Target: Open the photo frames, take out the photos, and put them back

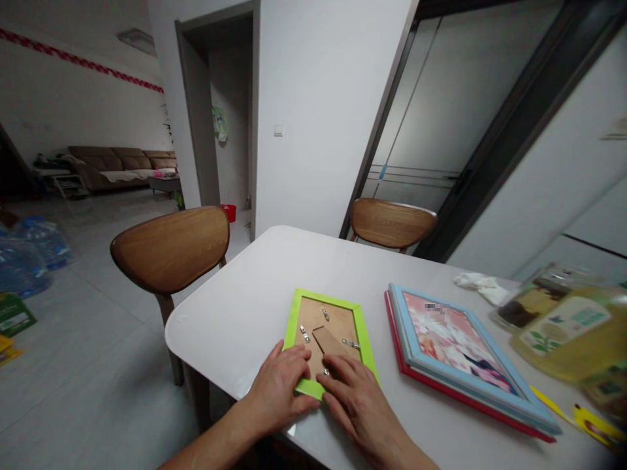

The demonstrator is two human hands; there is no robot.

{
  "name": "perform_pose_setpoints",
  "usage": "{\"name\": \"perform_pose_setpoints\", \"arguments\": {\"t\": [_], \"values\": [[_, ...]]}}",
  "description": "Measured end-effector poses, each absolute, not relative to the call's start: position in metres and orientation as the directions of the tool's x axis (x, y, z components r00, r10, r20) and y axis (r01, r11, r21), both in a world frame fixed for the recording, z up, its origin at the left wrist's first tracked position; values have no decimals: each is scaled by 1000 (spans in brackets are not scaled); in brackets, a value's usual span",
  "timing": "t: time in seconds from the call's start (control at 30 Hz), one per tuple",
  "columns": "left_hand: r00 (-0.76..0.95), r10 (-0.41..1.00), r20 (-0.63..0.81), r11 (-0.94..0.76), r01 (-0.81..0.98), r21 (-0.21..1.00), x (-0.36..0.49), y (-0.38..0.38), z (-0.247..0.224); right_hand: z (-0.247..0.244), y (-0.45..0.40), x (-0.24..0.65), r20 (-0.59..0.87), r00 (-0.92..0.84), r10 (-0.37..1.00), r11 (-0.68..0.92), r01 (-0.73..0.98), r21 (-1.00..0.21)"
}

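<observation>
A lime-green picture frame [289, 329] lies face down on the white table, its brown backing board [337, 320] facing up. Small metal clips sit near the board's edges, and a brown stand flap [333, 343] lies on its middle. My left hand [281, 385] grips the frame's near left corner, fingers over the left side and thumb along the near edge. My right hand [360, 398] rests with fingers extended and apart over the near part of the board. Its fingertips are beside the near metal clip [326, 371], partly covering it; whether they press it I cannot tell.
Right of the green frame, a light blue picture frame [470, 339] lies on a red one [490, 408]. Beyond are a yellow-handled tool [597, 424], a bottle of yellow liquid [563, 333], a clear jar [533, 294] and white tissue [482, 285]. Wooden chairs [171, 248] stand at the table [235, 294].
</observation>
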State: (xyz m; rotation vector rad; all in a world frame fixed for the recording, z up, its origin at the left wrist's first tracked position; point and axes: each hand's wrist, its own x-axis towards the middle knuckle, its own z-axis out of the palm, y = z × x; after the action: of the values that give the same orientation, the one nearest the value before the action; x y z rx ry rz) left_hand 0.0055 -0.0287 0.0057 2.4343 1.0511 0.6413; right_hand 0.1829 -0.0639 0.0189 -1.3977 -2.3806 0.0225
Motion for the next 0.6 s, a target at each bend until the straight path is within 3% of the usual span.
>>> {"name": "perform_pose_setpoints", "arguments": {"t": [0.6], "values": [[627, 748, 219, -628, 559, 541, 1, -32, 10, 10, -65, 197, 328, -415, 849, 499, 833, -240]]}}
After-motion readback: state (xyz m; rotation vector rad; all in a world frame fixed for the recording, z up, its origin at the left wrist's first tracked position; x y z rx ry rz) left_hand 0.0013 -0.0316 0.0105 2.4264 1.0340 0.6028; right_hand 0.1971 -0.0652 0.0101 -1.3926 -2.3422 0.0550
